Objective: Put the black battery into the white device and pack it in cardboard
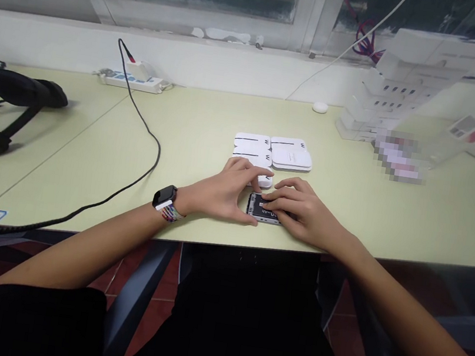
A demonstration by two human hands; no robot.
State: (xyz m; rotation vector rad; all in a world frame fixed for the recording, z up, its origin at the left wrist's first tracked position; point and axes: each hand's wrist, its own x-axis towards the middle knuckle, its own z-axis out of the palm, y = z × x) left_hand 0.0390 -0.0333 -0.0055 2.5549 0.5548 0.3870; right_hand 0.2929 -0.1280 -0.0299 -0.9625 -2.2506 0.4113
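Working at a pale yellow-green table (199, 136), stretching well past the grip on both sides, and facing a white-framed window (207, 25) beyond it. Having a stack of white boxes (388, 93) far off to the right of the grip, toward the back of the table, and some black padded gear (27, 92) well apart on the left. Sharing the surface with a black cable (159, 151), curved across to the left of the grip, and with a white power strip (144, 87) farther back on that same side. Having white cards (252, 155) with black marks just beyond the left fingertips, partly stacked. Holding the left hand (233, 192) wide, thumb well apart from fingers, about the left end of a flat device (254, 210), lying on the table between both hands. Laying the right hand (304, 212) over the device's right part, with fingers on a dark panel (269, 213) printed "mAh"; cannot tell a closed hold from a light press. Wearing a dark watch (166, 194) on the left wrist, just behind the grip. Having a small rounded white object (320, 107) beyond the right hand, near the wall.
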